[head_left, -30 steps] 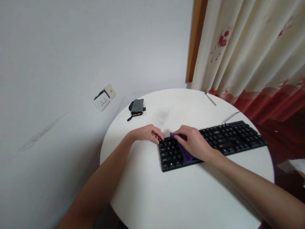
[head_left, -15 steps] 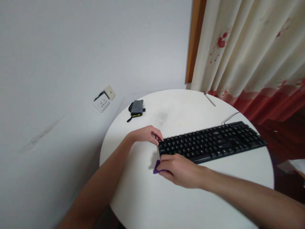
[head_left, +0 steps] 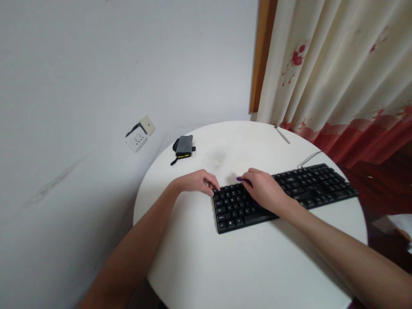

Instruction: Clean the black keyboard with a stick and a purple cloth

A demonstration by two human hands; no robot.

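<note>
A black keyboard (head_left: 302, 189) lies across a round white table (head_left: 244, 266). My left hand (head_left: 198, 181) rests at the keyboard's top left corner, fingers curled against its edge. My right hand (head_left: 265, 191) lies on the left part of the keys, pressing a purple cloth (head_left: 241, 179) down; only a small purple tip shows past the fingers.
A small grey and black pouch (head_left: 183, 146) sits at the table's far left edge. The keyboard cable (head_left: 309, 157) runs off toward a flowered curtain (head_left: 337, 73) at the right. A white wall socket (head_left: 139, 134) hangs on the wall to the left.
My right hand with the purple cloth went from the keys down to the table in front of the keyboard, then back up onto the keyboard's left keys. My left hand stayed put.
</note>
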